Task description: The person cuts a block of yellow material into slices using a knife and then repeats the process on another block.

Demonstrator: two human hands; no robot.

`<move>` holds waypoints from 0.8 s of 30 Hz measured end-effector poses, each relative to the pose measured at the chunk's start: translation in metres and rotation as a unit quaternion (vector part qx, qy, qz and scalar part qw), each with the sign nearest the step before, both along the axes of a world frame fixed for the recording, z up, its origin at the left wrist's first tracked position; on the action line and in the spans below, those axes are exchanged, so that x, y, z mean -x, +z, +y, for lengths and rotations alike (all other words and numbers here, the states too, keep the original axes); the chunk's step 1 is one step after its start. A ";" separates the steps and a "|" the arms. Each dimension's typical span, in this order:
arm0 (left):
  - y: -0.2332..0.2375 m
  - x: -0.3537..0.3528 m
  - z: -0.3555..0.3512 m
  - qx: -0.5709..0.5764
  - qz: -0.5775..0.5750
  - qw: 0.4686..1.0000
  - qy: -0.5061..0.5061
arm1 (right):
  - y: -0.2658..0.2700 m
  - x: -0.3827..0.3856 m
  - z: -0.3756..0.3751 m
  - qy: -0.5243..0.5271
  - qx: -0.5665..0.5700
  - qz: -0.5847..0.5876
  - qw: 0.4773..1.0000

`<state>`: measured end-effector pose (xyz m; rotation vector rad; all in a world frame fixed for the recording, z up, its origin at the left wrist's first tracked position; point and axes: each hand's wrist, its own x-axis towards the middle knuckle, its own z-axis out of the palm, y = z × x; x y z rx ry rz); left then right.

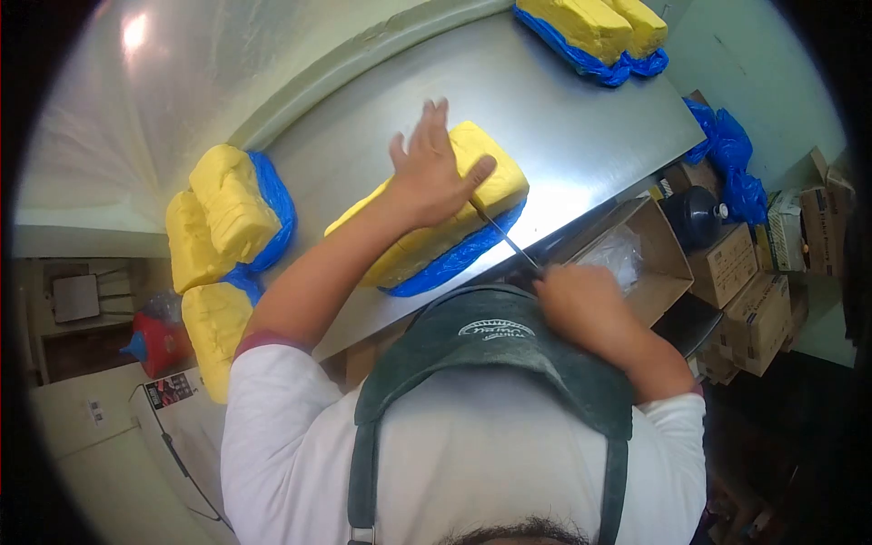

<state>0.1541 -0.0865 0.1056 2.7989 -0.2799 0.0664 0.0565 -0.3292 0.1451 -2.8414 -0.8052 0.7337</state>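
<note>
A long yellow block lies on blue plastic on a metal table. My left hand is over the middle of the block, fingers spread and slightly blurred; whether the palm presses on it I cannot tell. Closed around a knife handle, my right hand is at the near side of the table. The thin knife blade slants up and left from it to the block's near side, where its tip is hidden by or in the yellow material.
More yellow blocks with blue plastic sit at the table's left end, and others at the far right. Right of the table are an open cardboard box, a dark round container, blue bags and stacked cartons.
</note>
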 end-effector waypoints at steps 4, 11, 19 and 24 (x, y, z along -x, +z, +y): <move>0.039 -0.027 0.030 0.100 -0.125 0.987 0.022 | 0.067 0.017 -0.049 -0.018 -0.024 -0.021 0.999; 0.061 -0.090 0.019 0.138 -0.261 0.955 -0.004 | 0.010 -0.018 -0.003 -0.121 -0.165 -0.169 0.964; -0.010 -0.133 0.018 0.086 -0.172 0.980 -0.049 | -0.022 -0.023 0.023 -0.126 -0.169 -0.152 0.966; -0.015 -0.133 0.016 0.096 -0.150 0.982 -0.056 | -0.022 -0.027 0.023 -0.133 -0.147 -0.125 0.972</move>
